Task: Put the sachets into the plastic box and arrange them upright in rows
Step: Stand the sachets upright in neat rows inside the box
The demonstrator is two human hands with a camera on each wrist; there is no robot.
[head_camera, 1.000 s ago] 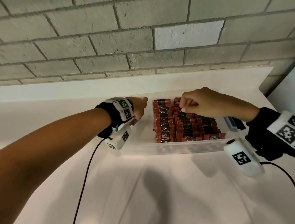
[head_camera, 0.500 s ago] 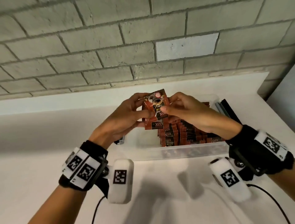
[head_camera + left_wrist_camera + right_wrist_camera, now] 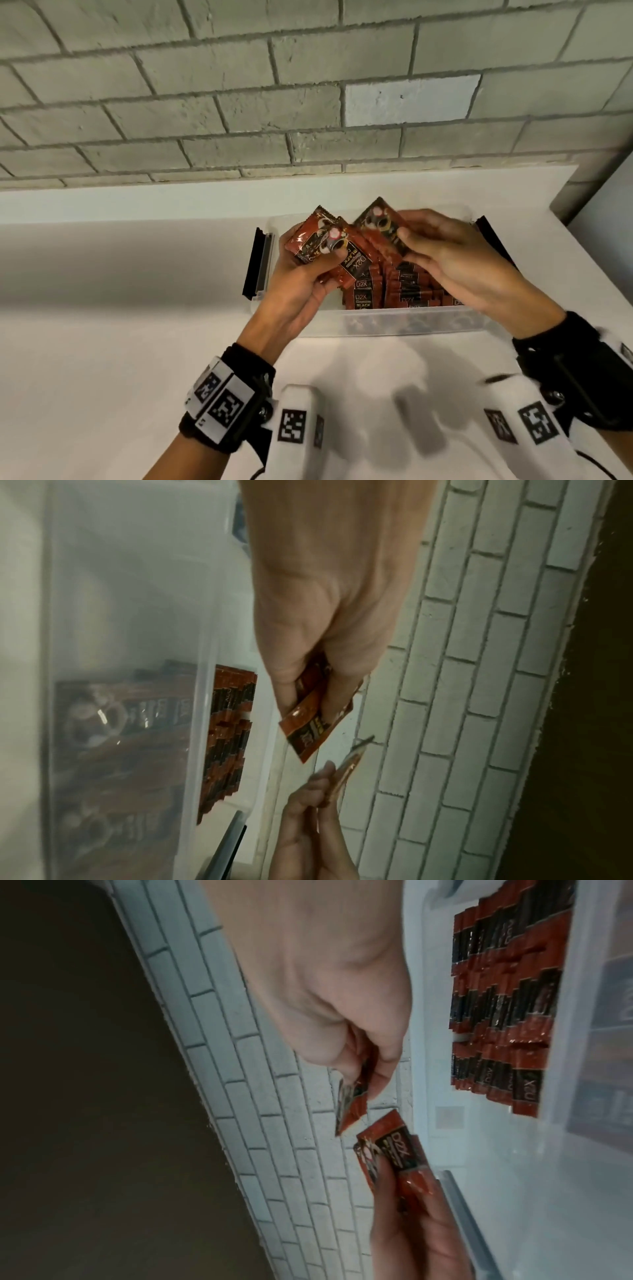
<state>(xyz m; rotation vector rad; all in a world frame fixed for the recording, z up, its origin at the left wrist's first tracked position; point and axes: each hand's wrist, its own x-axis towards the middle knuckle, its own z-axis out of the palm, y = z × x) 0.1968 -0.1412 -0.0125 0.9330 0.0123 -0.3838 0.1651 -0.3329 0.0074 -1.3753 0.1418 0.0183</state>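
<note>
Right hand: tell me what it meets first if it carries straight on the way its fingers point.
Probably the sachets gripped in the left hand; the right hand, pinching its own sachet, points that way. Depth is unclear.

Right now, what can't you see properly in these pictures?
- Head view: the right hand covers the right-hand rows in the box.
- Head view: exact count of sachets in the left hand; they overlap.
- Left wrist view: sachets behind the cloudy box wall look blurred.
</note>
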